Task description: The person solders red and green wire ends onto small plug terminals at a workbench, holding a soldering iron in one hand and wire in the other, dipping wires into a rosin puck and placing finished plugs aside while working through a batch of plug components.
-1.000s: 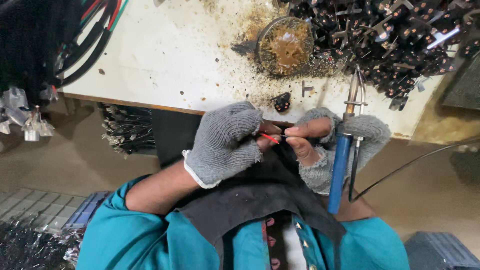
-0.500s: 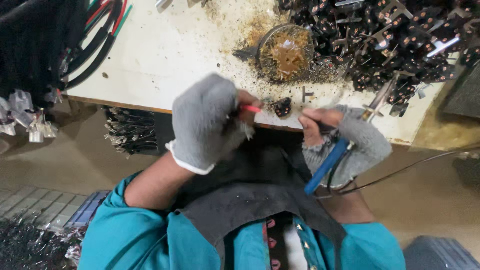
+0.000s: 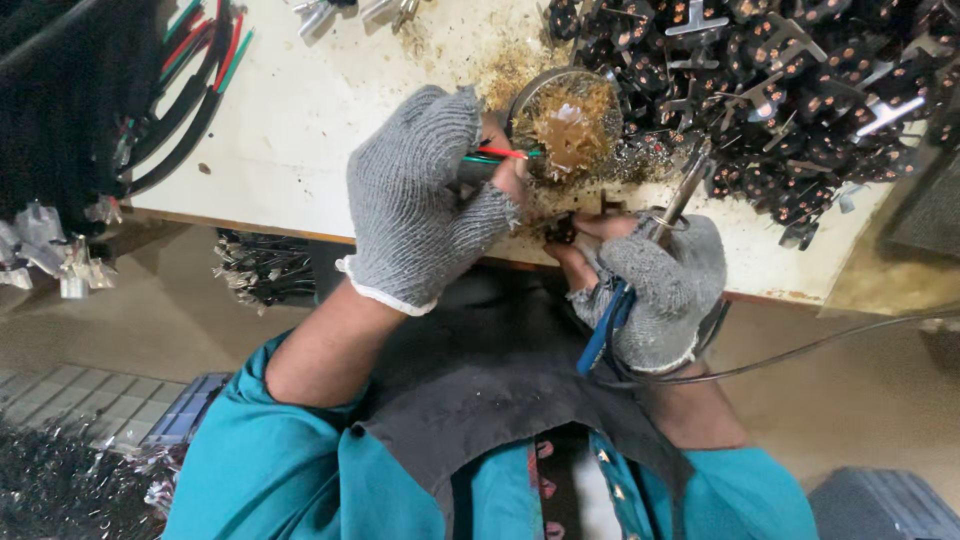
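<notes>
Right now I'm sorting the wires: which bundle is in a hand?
The short red and green wires pinched in the left hand; the other bundle lies untouched at the table's left edge.

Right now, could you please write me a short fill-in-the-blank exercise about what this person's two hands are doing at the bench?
1. Both hands wear knitted gloves of ____ colour.
2. The left hand holds thin red and green wires at the round ____ of brownish residue.
3. The right hand grips a soldering iron with a ____ handle.
4. A heap of small black parts lies on the ____ side of the table.

Missing words: grey; tin; blue; right
</notes>
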The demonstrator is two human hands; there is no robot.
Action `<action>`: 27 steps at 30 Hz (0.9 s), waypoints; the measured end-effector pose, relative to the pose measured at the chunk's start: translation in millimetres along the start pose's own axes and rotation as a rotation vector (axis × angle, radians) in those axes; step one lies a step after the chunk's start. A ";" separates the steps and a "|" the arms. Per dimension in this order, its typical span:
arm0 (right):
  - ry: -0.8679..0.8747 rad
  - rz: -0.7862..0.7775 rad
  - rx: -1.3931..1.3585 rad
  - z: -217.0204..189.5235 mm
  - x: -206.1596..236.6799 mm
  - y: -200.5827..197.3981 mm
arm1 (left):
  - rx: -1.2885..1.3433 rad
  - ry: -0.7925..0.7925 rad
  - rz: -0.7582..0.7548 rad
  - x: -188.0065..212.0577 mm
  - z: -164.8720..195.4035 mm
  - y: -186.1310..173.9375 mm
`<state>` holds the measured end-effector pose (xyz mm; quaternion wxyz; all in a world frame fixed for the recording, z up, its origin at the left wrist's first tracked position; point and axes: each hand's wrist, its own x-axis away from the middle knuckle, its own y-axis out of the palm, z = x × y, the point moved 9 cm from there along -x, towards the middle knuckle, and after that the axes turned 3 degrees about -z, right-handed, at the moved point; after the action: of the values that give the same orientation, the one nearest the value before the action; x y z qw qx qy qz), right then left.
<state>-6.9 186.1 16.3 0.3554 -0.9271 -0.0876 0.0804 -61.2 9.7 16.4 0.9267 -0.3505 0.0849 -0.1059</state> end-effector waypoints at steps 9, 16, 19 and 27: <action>0.572 0.096 -1.067 47.9 28.0 27.6 | 0.036 0.104 -0.022 4.5 18.2 -8.5; 0.113 0.085 -0.258 29.3 48.9 -16.2 | -0.048 0.076 -0.334 26.3 21.4 28.4; 0.002 0.132 -0.236 30.3 63.2 -21.7 | -0.054 0.084 -0.321 26.7 19.5 31.7; -0.129 0.024 -0.052 38.2 77.5 -2.3 | -0.160 0.077 -0.311 28.1 23.6 36.8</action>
<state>60.1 229.5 -16.9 0.3237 -0.9300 -0.1013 0.1418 -23.7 44.4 6.9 0.8642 -0.4279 0.0732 -0.2542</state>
